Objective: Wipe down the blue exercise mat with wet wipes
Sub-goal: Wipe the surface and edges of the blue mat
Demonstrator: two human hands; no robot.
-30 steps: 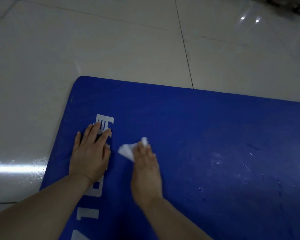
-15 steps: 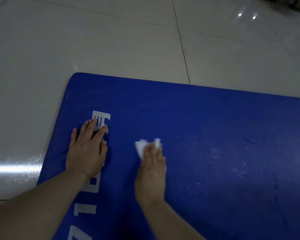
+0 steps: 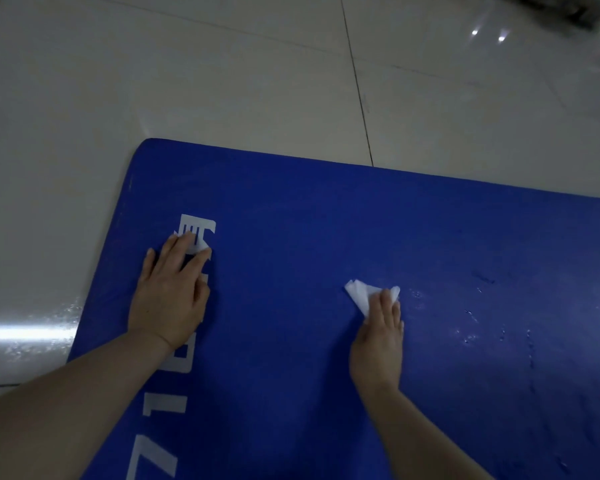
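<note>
Blue exercise mat [image 3: 326,237] flat on tiled floor [image 3: 222,81], rounded corner at 11 o'clock, far edge running toward 3 o'clock; long axis unclear. White lettering [image 3: 198,233] along left edge. Water droplets at 3 o'clock. Right hand [image 3: 378,337] presses wet wipe [image 3: 361,292] mid-mat, fingers straight. Left hand [image 3: 170,299] flat on lettering. Bare floor beyond edges.

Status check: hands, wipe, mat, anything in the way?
Left hand flat on blue mat. Right hand presses wet wipe mid-mat. Path clear.
</note>
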